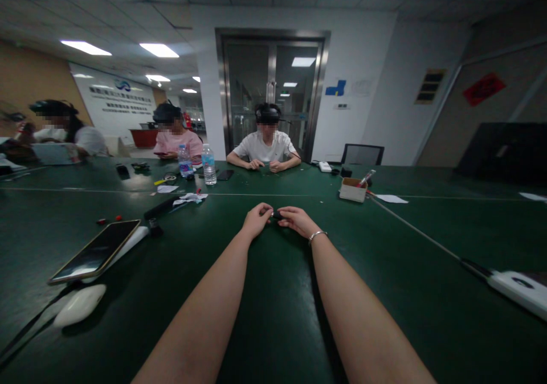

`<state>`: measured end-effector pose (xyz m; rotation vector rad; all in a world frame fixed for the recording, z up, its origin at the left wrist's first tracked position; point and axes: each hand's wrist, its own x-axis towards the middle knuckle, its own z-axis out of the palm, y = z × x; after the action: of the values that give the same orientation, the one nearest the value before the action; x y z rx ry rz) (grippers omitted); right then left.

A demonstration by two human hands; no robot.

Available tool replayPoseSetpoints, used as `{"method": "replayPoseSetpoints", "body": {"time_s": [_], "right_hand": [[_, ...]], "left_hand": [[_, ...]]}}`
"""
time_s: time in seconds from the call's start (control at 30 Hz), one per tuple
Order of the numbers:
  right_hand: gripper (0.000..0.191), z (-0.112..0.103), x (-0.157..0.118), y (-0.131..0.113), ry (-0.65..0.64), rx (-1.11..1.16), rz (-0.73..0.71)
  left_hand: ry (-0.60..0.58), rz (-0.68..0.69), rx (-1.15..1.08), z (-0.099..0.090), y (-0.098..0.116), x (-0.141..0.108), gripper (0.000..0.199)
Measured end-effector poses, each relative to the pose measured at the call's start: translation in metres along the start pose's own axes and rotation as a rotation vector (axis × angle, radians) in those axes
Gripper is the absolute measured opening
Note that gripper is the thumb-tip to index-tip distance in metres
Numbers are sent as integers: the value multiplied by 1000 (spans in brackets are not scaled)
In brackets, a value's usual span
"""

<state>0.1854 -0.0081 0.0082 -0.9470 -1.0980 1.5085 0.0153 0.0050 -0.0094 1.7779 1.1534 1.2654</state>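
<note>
Where the green table (273, 293) runs to its far side, a co-worker (265, 144) in a white shirt and a dark headset sits facing this way, forearms on the tabletop. Two water bottles (209, 166) stand far left, with a dark flat device (225, 175) lying just beside the nearer one. Closer in on the left are crumpled white papers (191, 198), a long black item (160, 206) and a small black clip-like piece (155, 228). Near left, a phone (99, 250) lies tilted on something white, and a smooth white object (81, 305) sits just beside it, with a black strap around there. To the far right stands an open box (352, 191) with a pen-like thing leaning in it; a grey cable (416, 231) runs from near the box to a white device (519, 291) at near right. All of these lie apart from the hands.

Both forearms reach forward from the near edge and converge at the middle. The left hand (258, 220) and right hand (297, 221) meet, fingertips almost together, a silvery bracelet (317, 236) on the right wrist. Between them is a small dark object (277, 215), too small to identify: the right fingers pinch its dark body, the left ones, closed narrowly, hold its pale end.
</note>
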Motion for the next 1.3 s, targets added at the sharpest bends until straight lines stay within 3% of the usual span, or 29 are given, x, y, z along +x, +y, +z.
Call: {"method": "replayPoseSetpoints", "body": {"time_s": [0.43,0.6,1.1,1.3], "right_hand": [[13,-2,2,1,-15,5,-19],[15,-2,1,1,2,-11,-10],[14,-3,2,1,-5,6,-13],[15,-3,2,2,0,-15,-11]], "left_hand": [[0,-107,-54,0,-7,6,19],[48,-59,-64,0,-5,3,24],[-3,-80,-14,0,-3,4,20],[36,6,-7,-1,-2,1,23]]}}
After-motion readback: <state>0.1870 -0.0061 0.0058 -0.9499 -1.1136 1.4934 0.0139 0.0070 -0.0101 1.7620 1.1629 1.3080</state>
